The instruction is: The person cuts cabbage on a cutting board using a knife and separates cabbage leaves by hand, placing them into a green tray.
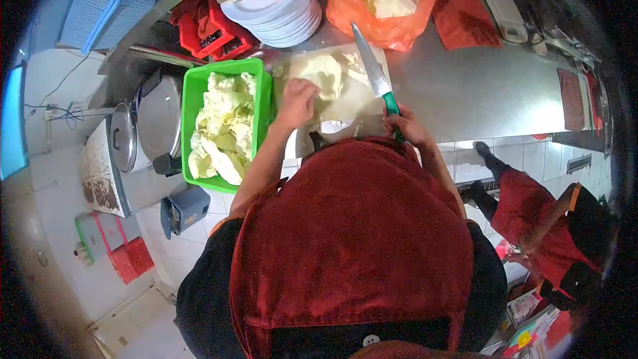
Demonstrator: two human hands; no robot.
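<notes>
My right hand (pixel 407 124) is wrapped round the green handle of a knife (pixel 374 66). Its long blade points away from me, over the right part of a pale cutting board (pixel 359 108). On the board's left side, my left hand (pixel 299 102) has its fingers curled together at the edge of a pale cabbage leaf (pixel 327 70). Small cut pieces (pixel 355 66) lie between the leaf and the blade. To the left of my left hand stands a green crate (pixel 264 90) holding several cabbage leaves (pixel 222 123).
Behind the board are a stack of white plates (pixel 282 23) with a spoon on top, red baskets (pixel 211 30) and an orange plastic bag (pixel 345 3). A red cloth (pixel 463 16) lies on the steel counter (pixel 478 86). Another person (pixel 531 209) is at the right.
</notes>
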